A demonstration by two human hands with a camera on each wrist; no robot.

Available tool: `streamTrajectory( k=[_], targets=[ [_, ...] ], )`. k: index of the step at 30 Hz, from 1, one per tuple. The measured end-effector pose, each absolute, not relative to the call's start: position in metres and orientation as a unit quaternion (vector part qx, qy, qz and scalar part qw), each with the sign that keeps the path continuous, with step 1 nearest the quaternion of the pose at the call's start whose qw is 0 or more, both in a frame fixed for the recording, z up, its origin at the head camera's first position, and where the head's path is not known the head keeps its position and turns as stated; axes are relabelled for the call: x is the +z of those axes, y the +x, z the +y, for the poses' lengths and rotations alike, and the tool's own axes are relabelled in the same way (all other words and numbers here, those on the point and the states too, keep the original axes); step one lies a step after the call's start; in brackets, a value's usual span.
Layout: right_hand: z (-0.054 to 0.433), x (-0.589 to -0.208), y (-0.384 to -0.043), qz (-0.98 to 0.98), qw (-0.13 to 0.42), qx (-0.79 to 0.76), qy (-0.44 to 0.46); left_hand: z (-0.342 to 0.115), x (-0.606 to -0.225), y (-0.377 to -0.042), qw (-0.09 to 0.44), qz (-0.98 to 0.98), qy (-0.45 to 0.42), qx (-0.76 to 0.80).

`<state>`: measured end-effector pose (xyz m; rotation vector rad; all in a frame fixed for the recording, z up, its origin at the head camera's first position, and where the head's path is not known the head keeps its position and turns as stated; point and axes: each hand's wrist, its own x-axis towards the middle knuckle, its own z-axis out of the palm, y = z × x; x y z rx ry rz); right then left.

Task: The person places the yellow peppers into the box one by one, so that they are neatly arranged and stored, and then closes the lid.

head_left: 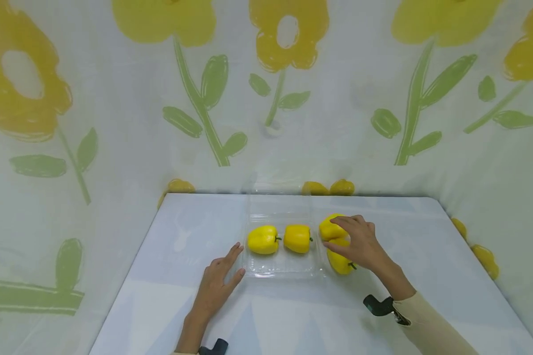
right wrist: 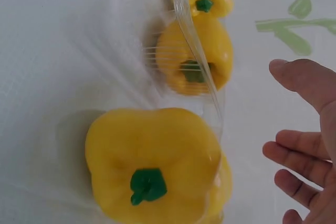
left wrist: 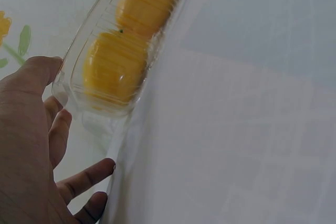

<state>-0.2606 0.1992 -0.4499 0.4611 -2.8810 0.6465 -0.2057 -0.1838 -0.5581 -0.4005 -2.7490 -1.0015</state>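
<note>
A clear plastic container with its lid raised at the back stands on the table. Inside it lie two yellow bell peppers, a left one and a right one. Two more yellow bell peppers sit just right of it, the rear one and the front one with a green stem. My left hand, fingers spread, touches the container's left edge, with the thumb at the rim. Over the two outside peppers hovers my right hand, thumb and fingers apart, holding nothing.
The white table has pale blue patterns and ends at a back edge against a flower-printed cloth. A dark wrist device sits by the right sleeve, and another near the left wrist.
</note>
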Motion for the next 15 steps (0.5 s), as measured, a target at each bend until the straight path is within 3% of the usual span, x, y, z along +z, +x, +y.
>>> streamTrajectory(
  k=[15],
  targets=[
    [0.221, -0.459, -0.241, -0.969, 0.117, 0.186, 0.112, -0.183, -0.560, -0.205, 0.098, -0.926, -0.138, -0.338]
  ],
)
